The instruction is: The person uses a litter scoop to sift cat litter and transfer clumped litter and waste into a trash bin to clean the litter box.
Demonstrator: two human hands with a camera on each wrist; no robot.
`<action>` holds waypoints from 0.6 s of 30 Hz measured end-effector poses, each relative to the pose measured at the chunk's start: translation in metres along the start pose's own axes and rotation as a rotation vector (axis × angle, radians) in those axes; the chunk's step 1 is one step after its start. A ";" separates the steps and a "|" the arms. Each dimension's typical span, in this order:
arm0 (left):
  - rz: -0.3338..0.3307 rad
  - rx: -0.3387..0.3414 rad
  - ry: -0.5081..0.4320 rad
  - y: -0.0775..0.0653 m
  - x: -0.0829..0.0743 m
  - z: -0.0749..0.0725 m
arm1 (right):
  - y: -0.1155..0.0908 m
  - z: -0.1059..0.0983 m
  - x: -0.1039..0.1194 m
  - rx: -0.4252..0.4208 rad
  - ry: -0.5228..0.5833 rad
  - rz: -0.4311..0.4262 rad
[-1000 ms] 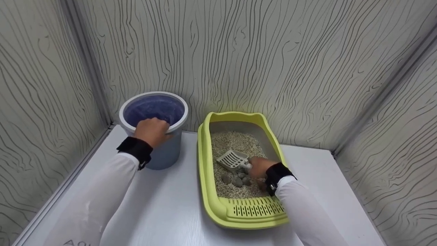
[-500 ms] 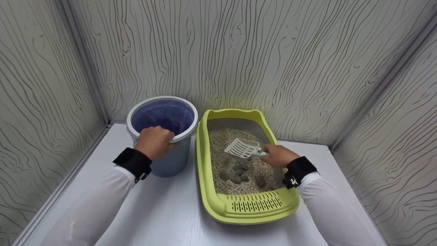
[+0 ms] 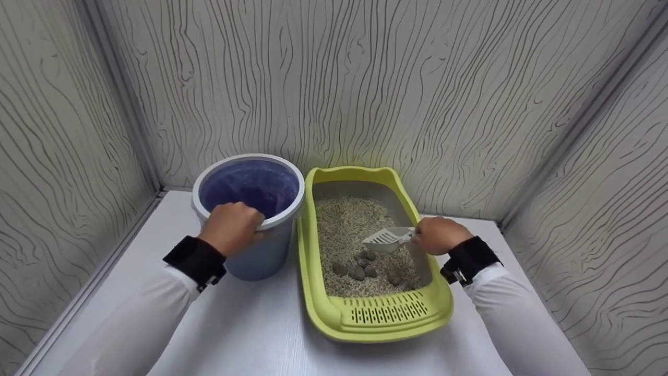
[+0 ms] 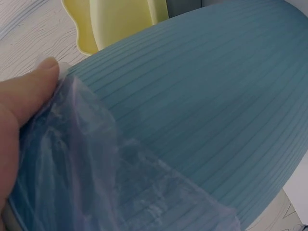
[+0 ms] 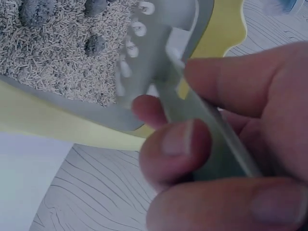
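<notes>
the right hand (image 3: 442, 236) grips a slotted litter scoop (image 3: 385, 240) by its handle, over the litter (image 3: 349, 214) in a yellow-green litter box (image 3: 311, 250); the left hand (image 3: 231, 228) holds a blue wastebasket (image 3: 265, 257) by its rim.

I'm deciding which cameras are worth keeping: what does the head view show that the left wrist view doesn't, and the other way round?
Only the head view shows the right hand holding the slotted scoop over the litter and its lumps.

Only the left wrist view shows a flap of thin plastic hanging over the outside of the bin, and fine lines along its side.

Both show the left hand at the bin's edge, the yellow tray and the patterned wall.
</notes>
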State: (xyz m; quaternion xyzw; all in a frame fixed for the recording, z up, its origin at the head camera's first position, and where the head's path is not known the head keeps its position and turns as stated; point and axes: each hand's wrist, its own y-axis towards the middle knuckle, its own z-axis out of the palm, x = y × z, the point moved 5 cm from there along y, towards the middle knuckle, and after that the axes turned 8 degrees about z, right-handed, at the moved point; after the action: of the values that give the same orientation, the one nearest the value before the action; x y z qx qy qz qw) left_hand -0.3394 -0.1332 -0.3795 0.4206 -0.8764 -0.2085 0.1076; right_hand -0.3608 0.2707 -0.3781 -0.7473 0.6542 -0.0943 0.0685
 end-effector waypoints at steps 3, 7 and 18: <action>-0.003 0.000 0.013 -0.003 -0.001 0.000 | 0.000 0.003 0.002 0.021 -0.033 0.043; -0.002 -0.004 0.035 -0.003 -0.004 0.000 | 0.003 0.008 0.004 0.031 -0.035 0.087; 0.009 -0.019 0.072 -0.004 -0.010 0.000 | 0.022 0.024 0.004 0.050 0.027 0.131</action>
State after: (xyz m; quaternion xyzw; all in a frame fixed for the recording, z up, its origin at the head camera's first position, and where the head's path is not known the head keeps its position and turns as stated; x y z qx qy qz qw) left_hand -0.3303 -0.1273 -0.3815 0.4229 -0.8718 -0.2011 0.1438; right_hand -0.3763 0.2629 -0.4058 -0.6996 0.7001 -0.1159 0.0842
